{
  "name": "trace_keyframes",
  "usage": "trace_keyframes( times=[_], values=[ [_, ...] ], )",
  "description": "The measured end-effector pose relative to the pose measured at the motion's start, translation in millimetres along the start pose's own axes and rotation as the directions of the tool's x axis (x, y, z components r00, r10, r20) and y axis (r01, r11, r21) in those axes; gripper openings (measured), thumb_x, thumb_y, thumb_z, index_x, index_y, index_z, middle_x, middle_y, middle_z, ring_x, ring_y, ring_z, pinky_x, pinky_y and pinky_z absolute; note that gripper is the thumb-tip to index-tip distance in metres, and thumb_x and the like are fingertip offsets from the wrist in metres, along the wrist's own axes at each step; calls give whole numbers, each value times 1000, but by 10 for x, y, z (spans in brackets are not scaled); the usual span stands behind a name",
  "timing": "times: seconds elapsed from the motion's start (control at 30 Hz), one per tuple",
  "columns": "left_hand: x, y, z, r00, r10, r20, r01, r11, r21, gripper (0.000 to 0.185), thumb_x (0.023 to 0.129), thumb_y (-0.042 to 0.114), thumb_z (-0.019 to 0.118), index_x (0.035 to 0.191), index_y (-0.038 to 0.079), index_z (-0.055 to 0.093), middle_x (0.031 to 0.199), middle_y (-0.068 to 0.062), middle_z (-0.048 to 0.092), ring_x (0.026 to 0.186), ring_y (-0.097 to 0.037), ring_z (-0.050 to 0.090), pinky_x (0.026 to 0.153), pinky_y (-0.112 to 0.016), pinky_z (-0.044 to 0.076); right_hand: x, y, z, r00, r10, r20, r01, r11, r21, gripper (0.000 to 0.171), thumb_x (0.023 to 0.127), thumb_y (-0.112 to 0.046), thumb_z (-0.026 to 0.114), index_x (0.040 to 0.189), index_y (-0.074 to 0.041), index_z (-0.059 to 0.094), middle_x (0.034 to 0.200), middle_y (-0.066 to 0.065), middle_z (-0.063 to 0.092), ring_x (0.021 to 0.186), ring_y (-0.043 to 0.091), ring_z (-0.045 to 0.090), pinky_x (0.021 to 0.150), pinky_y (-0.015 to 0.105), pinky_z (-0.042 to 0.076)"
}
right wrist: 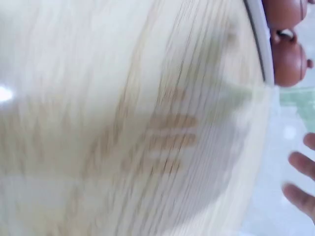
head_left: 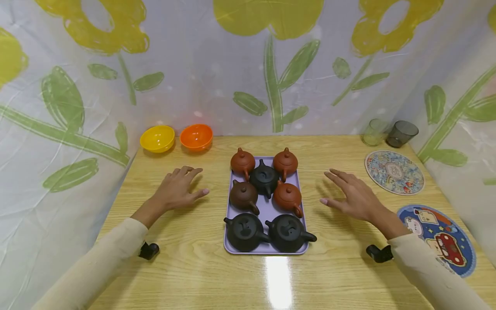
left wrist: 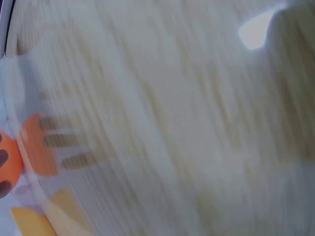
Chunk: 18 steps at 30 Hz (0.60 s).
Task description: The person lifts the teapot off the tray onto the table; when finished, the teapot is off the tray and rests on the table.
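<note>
A lilac tray [head_left: 271, 249] in the middle of the table carries several small teapots. Two reddish-brown teapots [head_left: 285, 162] stand at the back, with a black teapot [head_left: 264, 178] just in front of them. Behind the front pair are a dark brown teapot [head_left: 243, 196] and another reddish-brown teapot [head_left: 287, 198]. At the front sit two larger black teapots [head_left: 245, 232]. My left hand [head_left: 174, 189] hovers left of the tray, fingers spread and holding nothing. On the tray's other side, my right hand [head_left: 350, 196] is likewise held above the table, apart from everything.
A yellow bowl [head_left: 157, 140] and an orange bowl [head_left: 196, 137] stand at the back left. Back right are a greenish glass [head_left: 373, 132] and a dark grey glass [head_left: 401, 133]. A patterned round mat [head_left: 395, 172] and a blue cartoon mat [head_left: 438, 241] lie on the right.
</note>
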<state>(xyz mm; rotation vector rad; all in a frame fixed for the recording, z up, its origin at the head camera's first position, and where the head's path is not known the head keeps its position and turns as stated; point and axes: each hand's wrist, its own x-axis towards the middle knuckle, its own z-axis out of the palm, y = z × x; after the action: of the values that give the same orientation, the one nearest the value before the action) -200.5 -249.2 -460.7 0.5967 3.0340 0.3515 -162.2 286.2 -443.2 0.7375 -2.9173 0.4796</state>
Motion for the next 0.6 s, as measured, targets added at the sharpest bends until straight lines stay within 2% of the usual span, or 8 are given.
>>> trace_keyframes(
  times=[0.1, 0.17, 0.27, 0.33, 0.43, 0.6],
  values=[
    [47, 68, 8, 999, -46, 4, 46, 992, -114, 80, 94, 68, 50, 150, 10, 42, 136, -20, 54, 122, -43, 53, 99, -63, 47, -36, -84, -15, 999, 23, 44, -28, 993, 113, 71, 92, -48, 70, 150, -16, 45, 149, 14, 49, 128, 40, 53, 93, 64, 51],
    [82, 120, -4, 996, -84, 16, 86, 971, -224, 76, 97, 61, 53, 148, 7, 41, 133, -21, 56, 119, -42, 57, 99, -60, 50, -53, -137, -15, 998, 15, 62, -27, 981, 194, 64, 94, -43, 69, 147, -15, 49, 144, 11, 54, 121, 35, 59, 89, 57, 56],
    [149, 212, -26, 989, -141, 46, 148, 908, -392, 69, 99, 51, 57, 145, 2, 43, 128, -20, 61, 116, -37, 61, 100, -54, 53, -86, -218, -8, 997, -12, 78, -14, 947, 322, 53, 95, -32, 70, 140, -10, 54, 135, 12, 61, 107, 27, 66, 81, 43, 60],
    [193, 280, -32, 985, -164, 61, 173, 868, -466, 65, 100, 47, 58, 142, 0, 46, 125, -21, 63, 113, -36, 64, 99, -51, 54, -116, -274, 2, 996, -32, 81, -3, 917, 399, 45, 96, -26, 70, 135, -7, 59, 129, 13, 65, 101, 23, 68, 76, 35, 61],
    [262, 380, -16, 976, -198, 85, 213, 820, -532, 57, 100, 43, 57, 138, 0, 52, 121, -20, 66, 108, -33, 65, 94, -46, 57, -162, -363, 27, 995, -35, 92, -14, 872, 489, 36, 96, -20, 69, 129, -7, 63, 120, 12, 68, 93, 15, 68, 70, 28, 60],
    [386, 518, 60, 960, -250, 125, 275, 766, -581, 47, 100, 35, 58, 132, 1, 57, 118, -20, 69, 104, -31, 66, 86, -38, 57, -221, -509, 106, 993, 0, 118, -67, 820, 568, 26, 96, -19, 69, 119, -8, 68, 108, 7, 70, 82, 10, 67, 62, 27, 57]
  ],
)
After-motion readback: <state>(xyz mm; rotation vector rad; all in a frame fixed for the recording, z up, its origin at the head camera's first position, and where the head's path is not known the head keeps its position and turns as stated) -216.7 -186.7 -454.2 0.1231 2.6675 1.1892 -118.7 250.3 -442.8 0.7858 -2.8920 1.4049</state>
